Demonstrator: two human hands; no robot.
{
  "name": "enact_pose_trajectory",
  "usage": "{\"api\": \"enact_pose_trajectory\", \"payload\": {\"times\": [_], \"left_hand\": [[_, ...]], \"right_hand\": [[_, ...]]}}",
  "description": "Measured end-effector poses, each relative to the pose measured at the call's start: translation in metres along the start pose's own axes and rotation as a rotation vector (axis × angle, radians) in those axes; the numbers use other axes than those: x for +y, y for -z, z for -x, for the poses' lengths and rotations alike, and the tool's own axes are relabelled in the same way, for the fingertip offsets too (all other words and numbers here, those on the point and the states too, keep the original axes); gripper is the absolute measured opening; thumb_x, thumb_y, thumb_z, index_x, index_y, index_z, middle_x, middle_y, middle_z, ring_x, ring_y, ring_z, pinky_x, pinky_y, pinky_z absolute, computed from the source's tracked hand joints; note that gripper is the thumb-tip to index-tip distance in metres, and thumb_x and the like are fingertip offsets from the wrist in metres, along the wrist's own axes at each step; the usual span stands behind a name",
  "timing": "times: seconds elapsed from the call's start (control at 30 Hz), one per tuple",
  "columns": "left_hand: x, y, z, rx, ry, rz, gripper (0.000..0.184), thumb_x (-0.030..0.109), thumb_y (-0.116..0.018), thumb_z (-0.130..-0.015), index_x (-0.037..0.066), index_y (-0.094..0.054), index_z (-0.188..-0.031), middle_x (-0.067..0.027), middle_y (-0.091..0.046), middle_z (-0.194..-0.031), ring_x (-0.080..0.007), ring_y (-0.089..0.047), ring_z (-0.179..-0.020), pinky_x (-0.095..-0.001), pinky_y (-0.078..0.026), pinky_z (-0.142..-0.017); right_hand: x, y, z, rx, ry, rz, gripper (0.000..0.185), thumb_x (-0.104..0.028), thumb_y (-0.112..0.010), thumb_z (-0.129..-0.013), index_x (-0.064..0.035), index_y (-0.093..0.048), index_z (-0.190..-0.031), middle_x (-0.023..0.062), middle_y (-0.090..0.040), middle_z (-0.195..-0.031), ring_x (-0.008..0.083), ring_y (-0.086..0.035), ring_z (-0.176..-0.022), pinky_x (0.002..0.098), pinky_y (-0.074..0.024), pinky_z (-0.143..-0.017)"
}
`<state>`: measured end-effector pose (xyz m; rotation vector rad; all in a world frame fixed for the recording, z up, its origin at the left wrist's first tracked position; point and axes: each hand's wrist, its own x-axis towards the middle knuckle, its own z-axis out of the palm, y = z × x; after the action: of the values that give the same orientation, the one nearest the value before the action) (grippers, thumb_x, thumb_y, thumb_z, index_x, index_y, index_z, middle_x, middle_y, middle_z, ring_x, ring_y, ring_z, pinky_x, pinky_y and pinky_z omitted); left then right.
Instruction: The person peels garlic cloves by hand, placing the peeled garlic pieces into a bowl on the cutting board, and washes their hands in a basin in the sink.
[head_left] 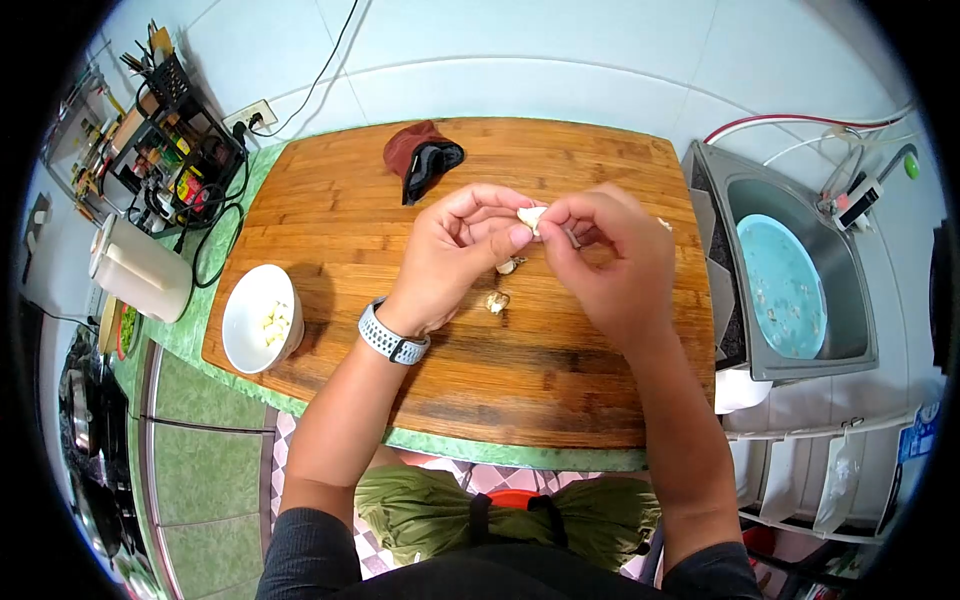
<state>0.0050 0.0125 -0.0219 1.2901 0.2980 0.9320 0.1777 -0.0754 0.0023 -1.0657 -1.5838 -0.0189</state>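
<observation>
Between the fingertips of both hands is a whitish garlic clove (531, 217), held above the wooden board. My left hand (455, 245), with a light watch strap on its wrist, pinches it from the left. From the right, my right hand (615, 255) pinches at its edge with thumb and forefinger. Below them on the wooden board (480, 385) lie a garlic piece (510, 266), partly hidden by the left hand, and another garlic piece with brownish skin (496, 301). A white bowl (243, 335) at the board's left holds several pale peeled cloves (276, 322).
A dark red and black cloth item (425, 160) lies at the board's back. To the right is a sink (855, 330) with a light-blue basin (780, 290) in it. A pale jug (145, 270) and a black rack of bottles (185, 150) stand at the left.
</observation>
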Motion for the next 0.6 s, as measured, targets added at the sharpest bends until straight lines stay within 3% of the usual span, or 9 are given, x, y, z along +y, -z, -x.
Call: {"api": "enact_pose_trajectory", "payload": {"times": [0.07, 0.1, 0.17, 0.27, 0.4, 0.53, 0.6], "left_hand": [[0.003, -0.002, 0.001, -0.039, -0.009, 0.011, 0.025, 0.002, -0.073, -0.096, 0.001, -0.065, -0.119, -0.0106, -0.074, -0.116, -0.0103, -0.070, -0.105, -0.0237, -0.056, -0.086], [0.003, -0.002, 0.001, -0.040, -0.010, 0.011, 0.025, 0.002, -0.073, -0.096, 0.001, -0.065, -0.119, -0.0106, -0.074, -0.116, -0.0103, -0.070, -0.105, -0.0237, -0.056, -0.086], [0.003, -0.002, 0.002, -0.040, -0.018, -0.010, 0.026, 0.001, -0.074, -0.095, 0.001, -0.064, -0.120, -0.0099, -0.074, -0.115, -0.0103, -0.070, -0.103, -0.0231, -0.055, -0.085], [0.003, 0.000, 0.002, -0.052, -0.019, -0.024, 0.027, 0.002, -0.074, -0.095, 0.000, -0.064, -0.121, -0.0094, -0.075, -0.114, -0.0103, -0.071, -0.102, -0.0227, -0.055, -0.084], [0.002, 0.000, 0.001, -0.028, -0.014, -0.057, 0.029, 0.002, -0.075, -0.095, 0.001, -0.064, -0.121, -0.0085, -0.075, -0.113, -0.0102, -0.071, -0.099, -0.0226, -0.055, -0.083], [0.008, -0.003, 0.004, 0.003, 0.021, -0.145, 0.025, 0.005, -0.072, -0.097, 0.001, -0.065, -0.121, -0.0080, -0.074, -0.110, -0.0109, -0.071, -0.097, -0.0241, -0.056, -0.081], [-0.001, 0.003, 0.003, 0.048, -0.007, -0.140, 0.024, 0.006, -0.070, -0.099, 0.001, -0.066, -0.122, -0.0075, -0.073, -0.109, -0.0116, -0.071, -0.093, -0.0260, -0.057, -0.081]], "right_hand": [[0.001, -0.002, 0.001, -0.005, -0.294, -0.216, 0.009, -0.003, -0.076, -0.088, -0.0022, -0.071, -0.095, 0.0027, -0.071, -0.086, 0.0093, -0.067, -0.071, 0.0246, -0.0537, -0.064], [0.000, -0.001, 0.001, -0.005, -0.293, -0.215, 0.009, -0.003, -0.076, -0.088, -0.0022, -0.071, -0.095, 0.0027, -0.071, -0.086, 0.0093, -0.067, -0.071, 0.0246, -0.0537, -0.064], [-0.002, 0.001, 0.000, -0.094, -0.557, -0.437, 0.006, -0.004, -0.072, -0.093, 0.0000, -0.070, -0.098, 0.0022, -0.072, -0.086, 0.0064, -0.067, -0.074, 0.0227, -0.0542, -0.064], [-0.006, 0.002, -0.002, -0.084, -0.636, -0.655, 0.008, -0.006, -0.070, -0.097, 0.0016, -0.069, -0.101, 0.0034, -0.071, -0.083, 0.0061, -0.067, -0.074, 0.0214, -0.0540, -0.065], [-0.002, 0.008, -0.005, -0.074, -0.642, -0.622, 0.009, -0.005, -0.068, -0.098, 0.0023, -0.067, -0.104, 0.0043, -0.070, -0.082, 0.0074, -0.067, -0.074, 0.0216, -0.0549, -0.067], [0.000, 0.010, -0.009, 0.050, -0.610, -0.748, 0.011, -0.007, -0.068, -0.098, 0.0030, -0.067, -0.104, 0.0046, -0.070, -0.084, 0.0077, -0.066, -0.071, 0.0218, -0.0548, -0.065], [0.001, 0.020, -0.015, 0.181, -0.587, -0.650, 0.015, -0.010, -0.070, -0.098, 0.0030, -0.068, -0.104, 0.0048, -0.070, -0.083, 0.0083, -0.066, -0.069, 0.0210, -0.0532, -0.062]]}}
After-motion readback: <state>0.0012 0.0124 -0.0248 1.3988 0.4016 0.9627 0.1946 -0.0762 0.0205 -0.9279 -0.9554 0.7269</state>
